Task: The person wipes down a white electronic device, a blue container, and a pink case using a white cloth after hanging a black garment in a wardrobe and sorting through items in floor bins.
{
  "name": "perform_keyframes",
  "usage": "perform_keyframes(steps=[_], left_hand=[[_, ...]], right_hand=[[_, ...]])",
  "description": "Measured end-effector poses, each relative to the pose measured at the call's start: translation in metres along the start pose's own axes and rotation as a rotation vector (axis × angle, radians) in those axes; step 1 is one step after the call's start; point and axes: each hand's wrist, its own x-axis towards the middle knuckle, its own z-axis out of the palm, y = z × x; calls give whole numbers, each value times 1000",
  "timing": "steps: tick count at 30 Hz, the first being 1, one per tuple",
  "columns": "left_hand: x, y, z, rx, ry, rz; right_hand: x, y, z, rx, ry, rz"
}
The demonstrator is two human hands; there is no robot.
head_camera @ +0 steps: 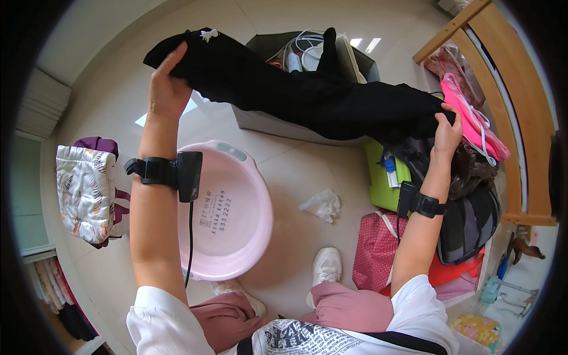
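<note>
A long piece of black cloth, likely a garment [288,93], is stretched out between my two hands above the floor. My left hand [171,77] grips its upper left end, close to a small white drawstring or tassel. The other end is pinched in my right hand [449,126], beside a bright pink bag. Beneath the cloth stands a grey fabric storage box [284,126] holding white cables and small items, partly covered. A pink plastic basin [262,213] with printed writing lies on the floor below my left forearm.
A crumpled white tissue [324,205] lies on the tiles. At right are a green box [399,177], a black and grey backpack [468,226], a red dotted bag [375,250] and a wooden frame [510,111]. A patterned quilted bag [84,191] rests at left.
</note>
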Motion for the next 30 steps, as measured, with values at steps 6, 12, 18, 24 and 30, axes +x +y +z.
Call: perform_keyframes(steps=[6, 12, 18, 24, 30], left_hand=[[28, 5, 11, 246, -114, 117], [64, -9, 34, 1271, -206, 0], [9, -89, 2, 1376, -387, 25], [-47, -142, 17, 1417, -541, 111], [-62, -161, 33, 1503, -467, 139]], right_hand=[[37, -27, 20, -145, 42, -380], [42, -61, 58, -368, -8, -730], [-89, -37, 70, -329, -913, -513], [-115, 2, 109, -460, -818, -605], [-102, 1, 134, -786, -863, -512]])
